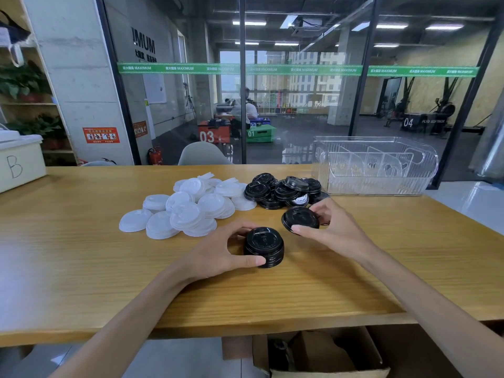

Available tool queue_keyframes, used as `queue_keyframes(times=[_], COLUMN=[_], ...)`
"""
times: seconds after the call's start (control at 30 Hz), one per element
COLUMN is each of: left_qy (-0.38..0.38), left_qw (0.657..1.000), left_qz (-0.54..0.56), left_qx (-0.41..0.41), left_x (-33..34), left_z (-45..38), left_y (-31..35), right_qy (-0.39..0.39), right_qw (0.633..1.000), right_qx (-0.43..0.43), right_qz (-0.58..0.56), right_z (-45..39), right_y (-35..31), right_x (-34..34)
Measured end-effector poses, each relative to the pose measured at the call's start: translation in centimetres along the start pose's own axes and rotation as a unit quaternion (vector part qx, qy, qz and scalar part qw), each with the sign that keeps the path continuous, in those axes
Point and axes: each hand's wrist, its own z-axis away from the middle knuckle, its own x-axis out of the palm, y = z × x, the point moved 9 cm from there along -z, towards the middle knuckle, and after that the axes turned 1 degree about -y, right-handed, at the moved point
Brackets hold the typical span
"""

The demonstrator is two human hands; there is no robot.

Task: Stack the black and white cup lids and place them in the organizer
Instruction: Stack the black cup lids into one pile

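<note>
step: stacking black lids | left hand grips black stack on bench | right hand pinches single black lid, tilted, just right of stack | next: likely seat lid squarely on stack | organizer beyond right hand

glossy plastic lids, clear organizer — wood-grain table

This was a gym's front or office area: a glass wall with a green "MAXIMUM" band looked onto numbered plyo boxes and exercise machines, while a wooden surface and plant shelves stood on the near side.
</note>
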Motion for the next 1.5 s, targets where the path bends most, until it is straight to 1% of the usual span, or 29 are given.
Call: queue_keyframes(times=[0.07,0.23,0.37,0.53,0.83,1.07,1.2,1.3,1.37,1.43,1.5], left_qy=[0.002,0.002,0.005,0.003,-0.006,-0.004,-0.001,-0.001,-0.003,-0.004,-0.005], left_qw=[1.0,1.0,1.0,1.0,1.0,1.0,1.0,1.0,1.0,1.0,1.0], left_qz=[-0.003,0.006,0.004,-0.002,-0.005,-0.014,-0.017,-0.019,-0.021,-0.025,-0.028], left_qx=[-0.005,-0.014,-0.017,-0.015,0.012,0.016,0.008,0.002,-0.002,-0.005,-0.009], left_x=[0.0,0.0,0.0,0.0,0.2,0.1,0.0,0.2,0.1,0.1,0.1], left_z=[0.0,-0.1,-0.1,-0.1,0.1,0.3,0.2,0.2,0.2,0.1,0.1], left_y=[-0.2,-0.4,-0.5,-0.3,0.4,0.8,0.7,0.5,0.3,0.1,-0.1], right_qy=[0.015,0.008,0.01,-0.002,-0.007,-0.054,-0.064,-0.104,-0.121,-0.107,-0.065], right_qw=[1.0,0.998,0.999,0.999,0.998,0.995,0.994,0.992,0.992,0.994,0.997], right_qx=[-0.004,-0.022,-0.036,-0.023,-0.014,0.004,-0.007,-0.016,-0.005,0.003,-0.019], right_qz=[-0.026,-0.053,-0.002,0.046,0.06,0.079,0.086,0.067,0.044,0.034,0.03], right_z=[0.4,2.0,2.7,3.1,4.0,3.3,3.3,3.1,2.8,2.1,1.1], right_y=[-1.2,-4.2,-5.4,-5.7,-5.4,-4.9,-4.9,-4.7,-4.3,-3.5,-2.6], right_x=[0.5,3.3,5.4,6.7,6.9,7.4,7.4,6.9,5.8,4.0,1.9])
